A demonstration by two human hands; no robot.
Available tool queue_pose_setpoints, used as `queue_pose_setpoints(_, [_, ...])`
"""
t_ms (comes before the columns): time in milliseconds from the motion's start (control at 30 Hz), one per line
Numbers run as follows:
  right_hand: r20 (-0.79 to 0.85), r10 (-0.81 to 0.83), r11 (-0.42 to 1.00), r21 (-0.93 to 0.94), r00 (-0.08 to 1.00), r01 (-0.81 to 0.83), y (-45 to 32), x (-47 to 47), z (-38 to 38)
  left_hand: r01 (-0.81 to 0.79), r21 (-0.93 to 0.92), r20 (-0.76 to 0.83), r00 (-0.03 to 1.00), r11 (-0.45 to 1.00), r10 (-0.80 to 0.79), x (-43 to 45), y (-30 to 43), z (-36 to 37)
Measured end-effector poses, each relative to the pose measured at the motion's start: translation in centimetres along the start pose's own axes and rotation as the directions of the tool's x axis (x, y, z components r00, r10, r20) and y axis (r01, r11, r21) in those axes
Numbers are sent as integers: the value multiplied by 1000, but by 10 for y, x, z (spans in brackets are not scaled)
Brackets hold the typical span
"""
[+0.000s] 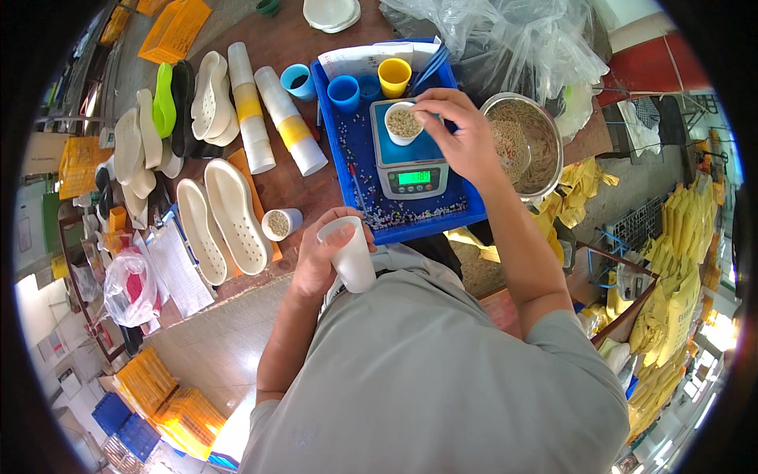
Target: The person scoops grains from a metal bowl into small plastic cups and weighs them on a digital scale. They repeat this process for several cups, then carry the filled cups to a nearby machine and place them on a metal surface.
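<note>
My left hand (331, 249) holds a translucent white plastic cup (357, 266) in front of my body. The cup is tilted and looks empty. At the rim of a white cup of beige pellets (404, 124), the thumb and fingers of my right hand (453, 127) come together. Whether they grip the rim or pinch a few pellets I cannot tell. That cup stands on the blue pan of a digital weighing scale (413, 182), whose display is lit green. The scale sits in a blue plastic tray (333, 172) with loose coloured pellets on its floor.
Right of the tray is a steel bowl of pellets (527, 142). Blue cups (343, 93) and a yellow cup (394, 78) stand at the tray's back. Left lie stacked cups (253, 112), foam shoe parts (237, 219), a tipped cup of pellets (290, 224) and a clipboard (180, 260).
</note>
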State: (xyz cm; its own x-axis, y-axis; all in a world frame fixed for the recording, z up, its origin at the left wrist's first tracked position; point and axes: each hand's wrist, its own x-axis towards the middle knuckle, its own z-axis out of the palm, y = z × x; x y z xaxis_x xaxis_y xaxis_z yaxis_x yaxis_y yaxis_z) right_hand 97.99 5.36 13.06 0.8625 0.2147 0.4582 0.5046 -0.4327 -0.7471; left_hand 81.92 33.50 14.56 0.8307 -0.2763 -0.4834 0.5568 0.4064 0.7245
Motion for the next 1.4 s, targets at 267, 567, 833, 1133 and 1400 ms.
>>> queue_pose_setpoints(267, [340,205,978,-26,918,-209,37,-20,3,-151,179,-178,967,972,183,7,0,2])
queue_pose_setpoints(567, [622,-163,981,21,766,192,-80,11,60,-180,777,-240,801,603,548,19,10,3])
queue_pose_setpoints(833, [904,-282,16,-331,322,943,-209,3,83,-338,894,-69,546,295,835,1,-23,-23])
queue_pose_setpoints(1133, [348,-221,864,-364,911,349,-122,12,15,-533,632,-362,439,563,822,-31,-2,-79])
queue_pose_setpoints(1400, [-26,301,842,-462,953,-278,-8,-88,-62,-503,763,-271,321,406,907,5,-36,-136])
